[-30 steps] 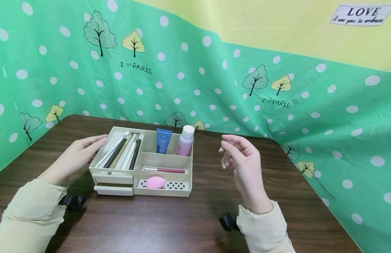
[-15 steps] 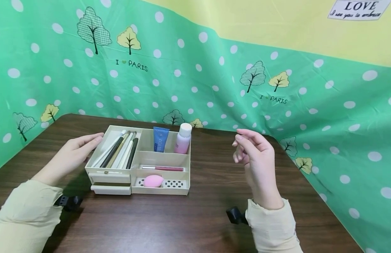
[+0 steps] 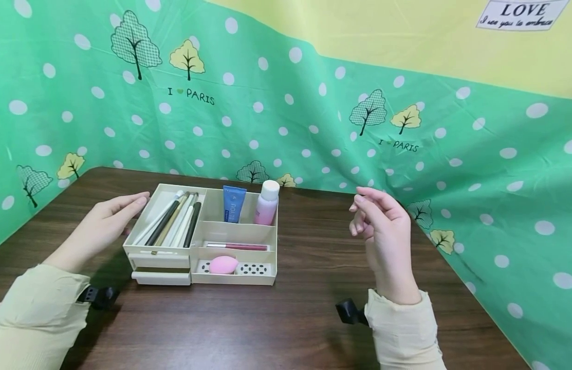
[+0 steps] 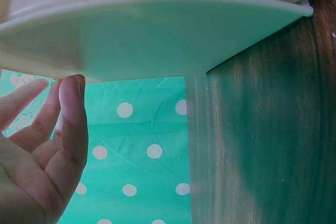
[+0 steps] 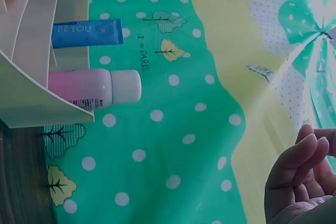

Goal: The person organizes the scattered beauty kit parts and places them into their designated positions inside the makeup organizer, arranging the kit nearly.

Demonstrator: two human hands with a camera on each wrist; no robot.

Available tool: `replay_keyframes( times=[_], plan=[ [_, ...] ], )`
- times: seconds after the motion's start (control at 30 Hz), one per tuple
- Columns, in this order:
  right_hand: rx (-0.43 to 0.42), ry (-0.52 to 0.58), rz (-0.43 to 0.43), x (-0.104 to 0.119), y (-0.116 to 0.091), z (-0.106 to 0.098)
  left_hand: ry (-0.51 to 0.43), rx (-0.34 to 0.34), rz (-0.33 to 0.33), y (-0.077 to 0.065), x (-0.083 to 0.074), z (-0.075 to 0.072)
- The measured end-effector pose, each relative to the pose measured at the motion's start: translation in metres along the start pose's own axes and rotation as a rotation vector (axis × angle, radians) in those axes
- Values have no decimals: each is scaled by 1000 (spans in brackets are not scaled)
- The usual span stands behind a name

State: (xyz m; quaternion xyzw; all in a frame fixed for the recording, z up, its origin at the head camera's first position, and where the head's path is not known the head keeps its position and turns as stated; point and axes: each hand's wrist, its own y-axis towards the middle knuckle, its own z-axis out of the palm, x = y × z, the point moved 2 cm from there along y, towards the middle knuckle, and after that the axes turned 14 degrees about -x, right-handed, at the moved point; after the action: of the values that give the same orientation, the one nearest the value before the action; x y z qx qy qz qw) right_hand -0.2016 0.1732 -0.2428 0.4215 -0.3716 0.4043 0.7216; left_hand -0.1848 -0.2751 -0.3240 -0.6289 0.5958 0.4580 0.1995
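Note:
A cream desktop organizer (image 3: 235,279) stands on the table, divided into compartments. My left hand (image 3: 107,218) is at its left side, fingertips right at the upper rim; the left wrist view shows those fingers (image 4: 73,103) against the side wall. Raised over the table to the right, my right hand (image 3: 387,223) has loosely bent fingers and holds nothing. Several slim makeup brushes or pencils (image 3: 174,221) lean in the left compartment. A blue tube (image 3: 233,204) and a pink bottle with a white cap (image 3: 267,203) stand at the back right.
A thin dark-pink tube (image 3: 239,246) lies in the middle compartment, and a pink makeup sponge (image 3: 223,265) in the front one. Two small drawers (image 3: 161,278) are at the front left. Behind the brown table (image 3: 248,329) hangs a green dotted curtain (image 3: 295,118).
My right hand has moved to the right, away from the organizer, its fingers still loosely bent. My left hand stays at the organizer's side. The head view has shifted slightly.

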Motion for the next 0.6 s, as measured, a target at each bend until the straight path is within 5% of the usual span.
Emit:
replay_keyframes(
  times=[0.43, 0.6],
  plan=[
    [-60, -16, 3, -2, 8, -9, -24, -20, 15, 1, -3, 0],
    [-63, -30, 6, -2, 12, -13, 52, -41, 29, 2, -6, 2]
  ],
)
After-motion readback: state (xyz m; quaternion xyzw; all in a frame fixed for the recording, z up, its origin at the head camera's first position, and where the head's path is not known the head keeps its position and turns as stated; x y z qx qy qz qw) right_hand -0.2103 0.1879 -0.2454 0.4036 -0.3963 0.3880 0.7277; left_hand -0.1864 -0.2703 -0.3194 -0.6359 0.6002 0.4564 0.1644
